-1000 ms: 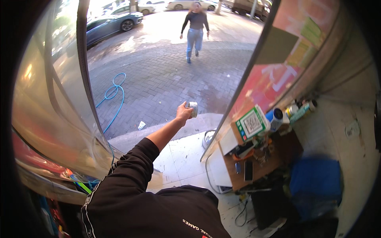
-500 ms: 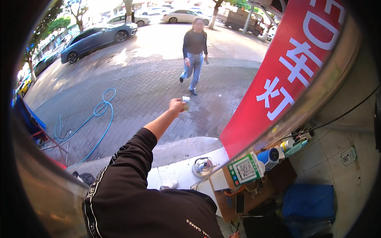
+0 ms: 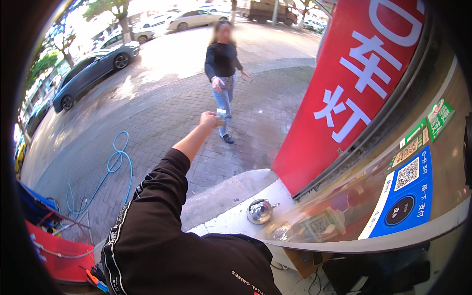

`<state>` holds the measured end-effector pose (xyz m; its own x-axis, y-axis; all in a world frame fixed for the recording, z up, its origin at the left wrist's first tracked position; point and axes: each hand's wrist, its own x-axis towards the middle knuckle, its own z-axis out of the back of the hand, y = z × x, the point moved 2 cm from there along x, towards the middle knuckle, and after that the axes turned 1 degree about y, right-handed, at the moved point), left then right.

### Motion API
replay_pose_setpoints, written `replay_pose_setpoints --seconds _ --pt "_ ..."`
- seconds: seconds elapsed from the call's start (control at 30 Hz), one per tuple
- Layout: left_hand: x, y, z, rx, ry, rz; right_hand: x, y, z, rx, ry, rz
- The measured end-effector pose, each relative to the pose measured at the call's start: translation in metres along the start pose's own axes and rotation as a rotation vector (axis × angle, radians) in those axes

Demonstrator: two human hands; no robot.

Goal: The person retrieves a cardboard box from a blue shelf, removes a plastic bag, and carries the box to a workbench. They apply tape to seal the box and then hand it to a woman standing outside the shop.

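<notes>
My left arm, in a black sleeve with a light stripe, stretches outward over the pavement. At its end my left hand [image 3: 209, 119] is closed around a small pale, partly see-through item [image 3: 221, 117]; its exact kind is too small to make out. Facing me, a person [image 3: 224, 61] in a dark top and blue jeans stands on the paving with one hand [image 3: 217, 84] held forward, just beyond the item and apart from it. The person's other arm is out to the side. My right hand is out of view.
A metal kettle [image 3: 259, 211] stands on the white ledge. At the right are a red sign [image 3: 314, 128] and a glass panel with a blue payment sticker [image 3: 400, 196]. A light-blue hose [image 3: 129, 164] lies looped on the pavement; a dark car [image 3: 93, 73] is parked beyond.
The person has come closer and raised a hand toward my outstretched left hand. My view has swung right, so the glass panel now covers the desk things. My right fingertips have left the lower edge.
</notes>
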<state>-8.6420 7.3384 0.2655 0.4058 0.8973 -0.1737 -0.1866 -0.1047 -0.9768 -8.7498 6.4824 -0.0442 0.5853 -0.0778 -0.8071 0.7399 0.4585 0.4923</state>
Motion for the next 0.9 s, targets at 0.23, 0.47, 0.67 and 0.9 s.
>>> replay_pose_setpoints --seconds 0.23,0.47,0.67,0.9 --pt "0.070 -0.005 -0.014 -0.082 0.092 -0.098 -0.045 -0.059 0.004 0.138 -0.077 -0.087" --pt "0.172 0.025 0.004 -0.417 0.193 -0.250 -0.099 -0.141 0.011 0.345 -0.099 -0.223" --pt "0.197 0.035 -0.019 -0.049 0.064 -0.203 -0.130 -0.184 0.013 0.484 -0.079 -0.197" --pt "0.022 0.207 -0.072 -0.001 0.450 -0.042 -0.154 -0.145 0.064 0.316 -0.281 -0.137"
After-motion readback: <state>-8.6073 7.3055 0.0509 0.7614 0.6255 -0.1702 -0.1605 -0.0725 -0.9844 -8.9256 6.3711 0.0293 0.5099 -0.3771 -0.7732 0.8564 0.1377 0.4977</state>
